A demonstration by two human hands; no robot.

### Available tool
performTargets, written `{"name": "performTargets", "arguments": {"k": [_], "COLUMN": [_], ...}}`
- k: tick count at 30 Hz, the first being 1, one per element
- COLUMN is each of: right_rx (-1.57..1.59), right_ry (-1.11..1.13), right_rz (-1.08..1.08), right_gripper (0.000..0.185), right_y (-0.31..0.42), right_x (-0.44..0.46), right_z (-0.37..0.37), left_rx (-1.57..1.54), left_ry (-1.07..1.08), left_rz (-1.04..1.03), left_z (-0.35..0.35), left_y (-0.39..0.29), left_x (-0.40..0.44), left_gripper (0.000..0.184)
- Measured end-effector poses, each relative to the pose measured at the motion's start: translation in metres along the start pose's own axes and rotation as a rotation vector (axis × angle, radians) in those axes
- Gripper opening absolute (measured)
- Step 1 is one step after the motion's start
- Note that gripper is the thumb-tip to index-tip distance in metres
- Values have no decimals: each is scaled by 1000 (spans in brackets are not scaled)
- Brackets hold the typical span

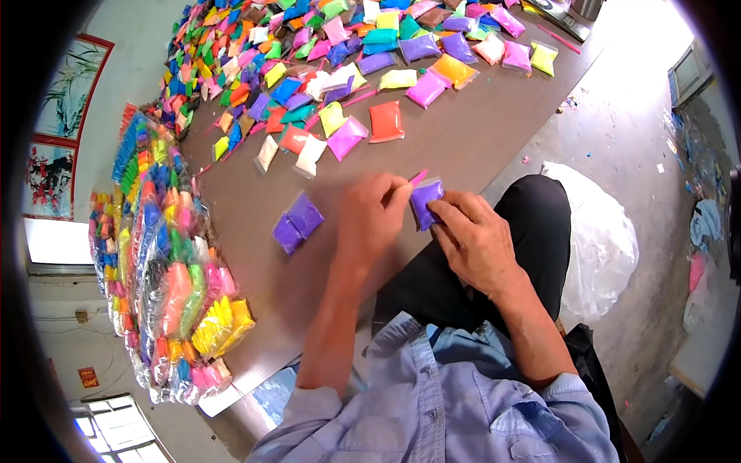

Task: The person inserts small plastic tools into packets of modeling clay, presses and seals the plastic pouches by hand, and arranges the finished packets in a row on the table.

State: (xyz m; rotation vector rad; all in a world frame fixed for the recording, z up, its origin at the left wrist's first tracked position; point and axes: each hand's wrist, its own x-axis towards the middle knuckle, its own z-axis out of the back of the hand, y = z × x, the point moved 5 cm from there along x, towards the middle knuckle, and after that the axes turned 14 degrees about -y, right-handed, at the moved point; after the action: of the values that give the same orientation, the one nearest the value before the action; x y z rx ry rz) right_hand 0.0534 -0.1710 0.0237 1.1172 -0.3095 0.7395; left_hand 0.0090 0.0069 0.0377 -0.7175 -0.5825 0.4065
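My right hand pinches a small clear packet of purple material over the table's near edge, thumb and fingers on its right side. Closed beside the packet's top, my left hand holds a thin pink stick at its fingertips; the stick's end points up and right past the packet's upper edge. Most of the stick is hidden by the fingers. Left of my left hand, a pair of purple packets lies on the brown table, side by side and touching.
Many coloured packets are heaped across the table's far side, with pink sticks among them. Bulging clear bags of coloured packets stand along the left edge. On the floor to the right sits a white plastic sack, beside my knee.
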Motion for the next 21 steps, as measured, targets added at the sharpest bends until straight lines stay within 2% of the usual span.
{"name": "performTargets", "arguments": {"k": [5,7,11,13,14,16,20,21], "right_rx": [46,24,3,16,16,-16,-11,0], "right_ry": [1,-9,-12,11,11,10,38,33], "right_rz": [-93,-27,3,-29,-27,-87,-108,-118], "right_gripper": [20,17,17,19,19,24,29,30], "right_y": [5,7,-2,-3,-1,0,0,-2], "right_x": [6,7,5,5,5,5,4,3], "right_z": [0,-1,-5,-6,-6,-5,-7,-9], "left_rx": [-61,-12,-16,-2,-2,-26,-39,-61], "left_ry": [0,-40,-25,-28,-30,-52,-62,-81], "left_rz": [181,1,21,-63,-62,103,143,84], "left_z": [10,8,3,0,-1,3,18,20], "left_y": [-12,-8,9,14,17,20,6,0], "left_x": [-33,-34,-16,-8,-8,-8,-31,-41], "left_gripper": [10,10,10,10,10,8,7,7]}}
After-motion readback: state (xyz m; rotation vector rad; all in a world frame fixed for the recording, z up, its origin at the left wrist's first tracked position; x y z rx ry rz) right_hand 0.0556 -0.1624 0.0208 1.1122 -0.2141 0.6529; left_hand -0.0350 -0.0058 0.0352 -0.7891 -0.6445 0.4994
